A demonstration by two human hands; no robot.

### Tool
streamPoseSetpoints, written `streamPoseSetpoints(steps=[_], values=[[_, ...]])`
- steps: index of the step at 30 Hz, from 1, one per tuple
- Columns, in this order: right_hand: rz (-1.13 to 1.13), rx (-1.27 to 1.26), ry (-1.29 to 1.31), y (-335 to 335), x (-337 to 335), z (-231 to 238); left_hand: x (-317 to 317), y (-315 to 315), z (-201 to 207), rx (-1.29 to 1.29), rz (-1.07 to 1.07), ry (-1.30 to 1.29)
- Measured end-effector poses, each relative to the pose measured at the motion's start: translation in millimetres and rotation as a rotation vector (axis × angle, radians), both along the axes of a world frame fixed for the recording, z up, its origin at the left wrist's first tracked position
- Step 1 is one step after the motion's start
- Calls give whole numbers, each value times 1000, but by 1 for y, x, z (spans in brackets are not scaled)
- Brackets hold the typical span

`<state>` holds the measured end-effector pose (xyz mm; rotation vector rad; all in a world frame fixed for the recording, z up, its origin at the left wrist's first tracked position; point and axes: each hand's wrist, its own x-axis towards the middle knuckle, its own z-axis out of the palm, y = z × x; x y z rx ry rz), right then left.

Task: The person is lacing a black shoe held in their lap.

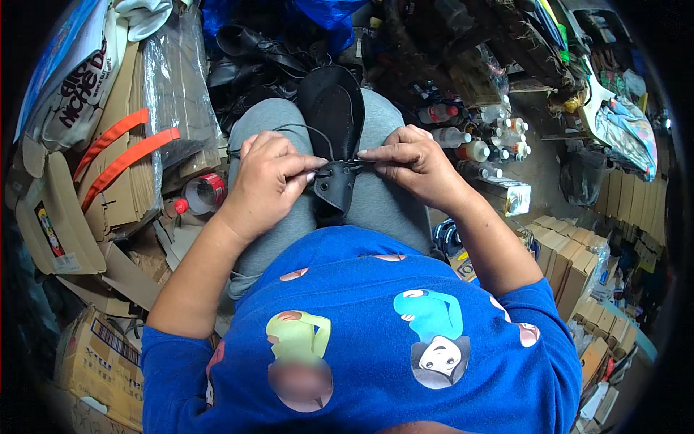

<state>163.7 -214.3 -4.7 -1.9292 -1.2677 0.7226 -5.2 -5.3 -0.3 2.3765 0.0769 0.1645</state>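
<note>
A black lace-up shoe (330, 108) rests between my knees, its heel opening toward the far side and its eyelet flaps toward me. Thin black shoelace (307, 129) runs through the eyelets and loops loosely up over the left edge of the shoe. On the left side of the flaps, my left hand (273, 173) pinches the lace between thumb and forefinger. Opposite it, my right hand (412, 160) pinches the lace at the right edge of the shoe. The lace ends are partly hidden by my fingers.
More black shoes (260, 54) lie heaped beyond my knees, beside blue plastic (318, 18). At left are cardboard sheets (119, 173), orange straps (130, 159) and a red-capped bottle (202, 194). Several bottles (473, 150) and stacked boxes (564, 253) stand at right.
</note>
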Motion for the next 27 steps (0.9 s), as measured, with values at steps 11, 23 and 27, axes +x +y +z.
streamPoseSetpoints(steps=[11,23,27], values=[[39,51,74,6,8,-5,8,-5,-11,55,46,-26],[68,19,102,4,4,1,11,-3,-5,35,37,-89],[106,61,-254,-2,-6,10,1,-10,10,144,14,-92]])
